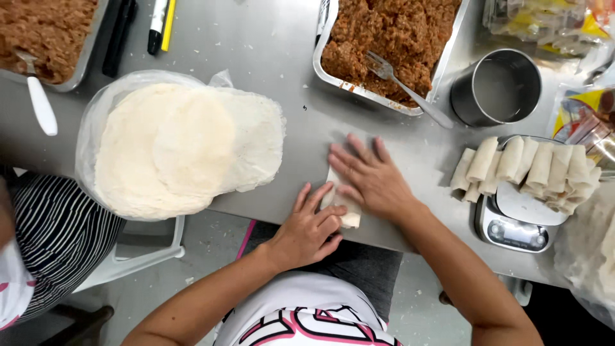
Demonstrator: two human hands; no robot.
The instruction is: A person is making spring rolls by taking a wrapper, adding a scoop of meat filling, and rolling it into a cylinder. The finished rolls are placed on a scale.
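Both hands flat, fingers spread: left hand (311, 229) and right hand (369, 177) pressed the wrapper roll (342, 206) onto the tabletop (288, 38).

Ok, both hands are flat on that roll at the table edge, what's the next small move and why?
Probably roll it a little further under the palms: the left hand and right hand both press the pale roll, whose end still pokes out, and finished rolls sit stacked on the scale.

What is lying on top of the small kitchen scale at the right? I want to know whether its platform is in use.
A pile of pale rolled wrappers lies across the kitchen scale, overhanging its platform. The platform's near edge shows; the rest is covered, and the rolls' fillings are hidden.
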